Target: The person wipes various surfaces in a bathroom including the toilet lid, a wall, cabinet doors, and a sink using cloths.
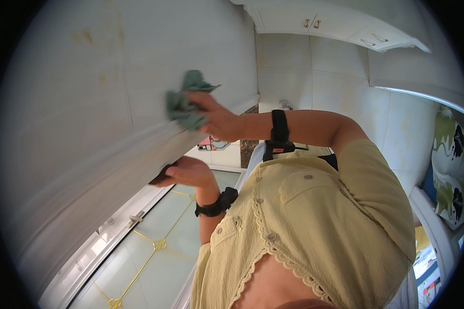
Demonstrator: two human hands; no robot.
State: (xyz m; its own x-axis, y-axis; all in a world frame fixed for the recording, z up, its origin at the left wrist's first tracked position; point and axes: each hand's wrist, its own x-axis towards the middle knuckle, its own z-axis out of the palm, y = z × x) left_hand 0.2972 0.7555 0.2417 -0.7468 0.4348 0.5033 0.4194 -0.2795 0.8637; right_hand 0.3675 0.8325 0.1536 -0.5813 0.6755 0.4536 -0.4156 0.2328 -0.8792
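A crumpled grey-green cloth (189,114) is bunched in my right hand (219,119), which presses it to a large white panel (154,56) near its bottom edge. The cloth is slightly blurred. Yellow-brown stains (83,36) mark the panel farther up and to the left. Below the cloth, my left hand (189,172) is at the panel's lower edge, its fingers closed around a small dark shape (162,175) that I cannot make out. Part of those fingers is hidden. Black straps circle both of my forearms.
White cabinets with small metal handles (312,23) line the far wall at the upper right. A glass-paned door (154,247) with gold trim stands at the lower left. Patterned green and white cushion-like items (448,170) are at the right edge.
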